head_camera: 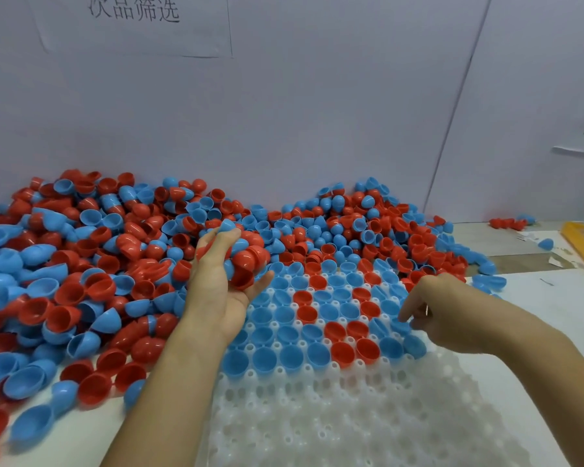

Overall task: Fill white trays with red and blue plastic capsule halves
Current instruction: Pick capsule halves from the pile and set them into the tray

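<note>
While the left hand (228, 281) cups capsule halves (246, 257), right-hand fingers (410, 310) pinch downward.

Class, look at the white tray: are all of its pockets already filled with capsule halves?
No: the white tray holds capsule halves only in its far rows, while its near rows are bare.

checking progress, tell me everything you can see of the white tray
The white tray is translucent-looking moulded plastic with a grid of round cups and small holes between them. It lies flat on the table before the person. Its far rows hold blue and red capsule halves, open side up; near rows are bare. The right hand is at its right filled edge.
</note>
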`<state>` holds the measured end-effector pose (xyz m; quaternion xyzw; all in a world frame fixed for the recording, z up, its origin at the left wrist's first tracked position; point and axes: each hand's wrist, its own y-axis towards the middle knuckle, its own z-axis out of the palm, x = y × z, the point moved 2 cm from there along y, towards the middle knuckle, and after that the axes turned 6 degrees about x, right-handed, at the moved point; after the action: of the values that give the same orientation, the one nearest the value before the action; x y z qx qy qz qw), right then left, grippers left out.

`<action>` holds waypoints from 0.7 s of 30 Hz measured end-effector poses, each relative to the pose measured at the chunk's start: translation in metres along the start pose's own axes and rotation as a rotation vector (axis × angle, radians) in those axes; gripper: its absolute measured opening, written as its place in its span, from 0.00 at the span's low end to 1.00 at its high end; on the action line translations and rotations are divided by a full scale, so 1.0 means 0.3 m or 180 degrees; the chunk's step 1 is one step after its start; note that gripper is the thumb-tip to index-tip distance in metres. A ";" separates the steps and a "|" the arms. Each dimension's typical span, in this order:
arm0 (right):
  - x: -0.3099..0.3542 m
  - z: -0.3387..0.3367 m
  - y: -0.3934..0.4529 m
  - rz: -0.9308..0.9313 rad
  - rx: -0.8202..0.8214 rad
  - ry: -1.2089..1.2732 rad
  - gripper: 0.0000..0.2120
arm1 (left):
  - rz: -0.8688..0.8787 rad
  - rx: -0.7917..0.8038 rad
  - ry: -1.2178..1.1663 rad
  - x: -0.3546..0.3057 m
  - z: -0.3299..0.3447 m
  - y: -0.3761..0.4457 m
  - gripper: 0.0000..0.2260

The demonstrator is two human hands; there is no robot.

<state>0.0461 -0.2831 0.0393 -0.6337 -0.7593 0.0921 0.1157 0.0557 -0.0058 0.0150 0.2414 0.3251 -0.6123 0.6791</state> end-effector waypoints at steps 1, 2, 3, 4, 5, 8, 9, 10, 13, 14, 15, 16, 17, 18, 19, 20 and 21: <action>0.016 -0.021 0.001 -0.0041 -0.0124 0.0012 0.14 | -0.0042 0.0014 -0.0076 -0.002 0.000 -0.002 0.19; 0.041 -0.044 0.004 -0.0130 -0.0289 0.0059 0.13 | -0.0080 0.0033 -0.0149 -0.003 0.002 -0.004 0.20; 0.075 -0.067 0.010 -0.0270 -0.0471 0.0163 0.11 | -0.0115 0.0054 -0.0218 -0.003 0.004 -0.007 0.21; 0.118 -0.087 0.018 -0.0450 -0.0648 0.0332 0.11 | -0.0144 0.0071 -0.0280 -0.003 0.006 -0.009 0.21; 0.168 -0.104 0.025 -0.0640 -0.0815 0.0564 0.10 | -0.0162 0.0076 -0.0324 -0.004 0.008 -0.010 0.21; 0.343 -0.128 0.048 -0.1156 -0.1104 0.1375 0.11 | -0.0157 0.0096 -0.0358 -0.006 0.011 -0.009 0.21; 0.398 -0.125 0.064 -0.1263 -0.1122 0.1529 0.14 | -0.0151 0.0137 -0.0384 -0.008 0.011 -0.007 0.21; 0.446 -0.119 0.083 -0.1331 -0.1138 0.1617 0.16 | -0.0149 0.0193 -0.0421 -0.010 0.012 -0.007 0.21; 0.532 -0.098 0.131 -0.1456 -0.1304 0.1985 0.14 | -0.0153 0.0340 -0.0500 -0.017 0.010 -0.006 0.23; 0.537 -0.089 0.142 -0.1472 -0.1352 0.2179 0.12 | -0.0162 0.0367 -0.0508 -0.018 0.008 -0.005 0.24; 0.534 -0.079 0.152 -0.1491 -0.1369 0.2383 0.10 | -0.0172 0.0396 -0.0514 -0.020 0.005 -0.002 0.25; 0.525 -0.070 0.158 -0.1513 -0.1361 0.2574 0.09 | -0.0183 0.0420 -0.0518 -0.019 0.002 0.001 0.26; 0.513 -0.061 0.162 -0.1525 -0.1351 0.2731 0.08 | -0.0198 0.0439 -0.0514 -0.017 0.000 0.002 0.26; 0.500 -0.055 0.165 -0.1510 -0.1372 0.2836 0.08 | -0.0211 0.0448 -0.0502 -0.015 0.001 0.003 0.26; 0.487 -0.050 0.169 -0.1464 -0.1431 0.2889 0.08 | -0.0221 0.0448 -0.0491 -0.012 0.003 0.002 0.26; 0.476 -0.046 0.172 -0.1403 -0.1524 0.2906 0.07 | -0.0226 0.0449 -0.0489 -0.008 0.005 0.001 0.26; 0.469 -0.043 0.176 -0.1339 -0.1638 0.2891 0.06 | -0.0229 0.0449 -0.0485 -0.005 0.007 0.000 0.25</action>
<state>0.0757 -0.1353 0.0446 -0.4524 -0.7413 -0.4031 0.2886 0.0558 -0.0062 0.0176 0.2295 0.2370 -0.6742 0.6607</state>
